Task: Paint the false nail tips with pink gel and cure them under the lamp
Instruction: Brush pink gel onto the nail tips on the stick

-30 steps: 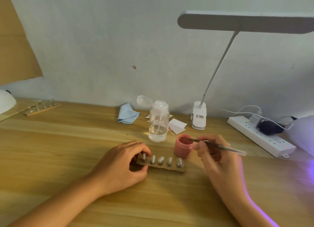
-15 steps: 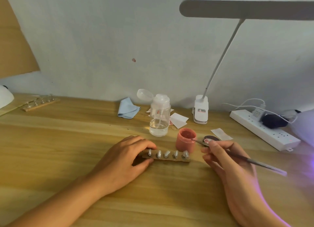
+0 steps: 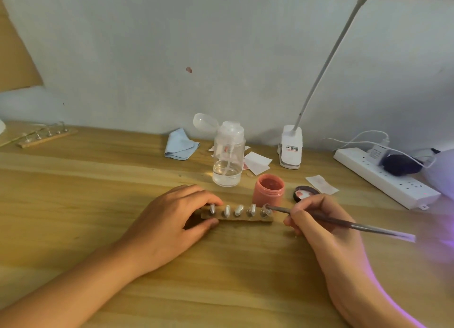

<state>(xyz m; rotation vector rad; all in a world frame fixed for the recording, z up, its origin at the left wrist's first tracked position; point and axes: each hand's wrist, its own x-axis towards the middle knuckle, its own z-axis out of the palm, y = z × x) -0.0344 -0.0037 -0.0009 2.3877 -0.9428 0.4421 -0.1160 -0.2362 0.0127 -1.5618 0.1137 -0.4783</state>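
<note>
A small wooden strip (image 3: 242, 218) lies mid-table with several clear false nail tips (image 3: 238, 209) standing on it. My left hand (image 3: 172, 219) grips the strip's left end between thumb and fingers. My right hand (image 3: 321, 225) pinches a thin gel brush (image 3: 344, 223), whose tip touches the rightmost nail tip (image 3: 265, 211). Just behind the strip stands the open pink gel jar (image 3: 269, 192), with its dark lid (image 3: 305, 193) lying to the right. The curing lamp (image 3: 442, 173) glows purple at the right edge, mostly cut off.
A clear pump bottle (image 3: 228, 155) stands behind the jar beside a blue cloth (image 3: 180, 144) and white paper wipes (image 3: 256, 161). A desk lamp base (image 3: 290, 147) and a white power strip (image 3: 385, 177) sit at the back right. Another nail strip (image 3: 46, 136) lies far left.
My right hand pulled the brush out of the pink jar, swung it down, and set its tip on the rightmost nail tip. My left hand kept holding the strip.
</note>
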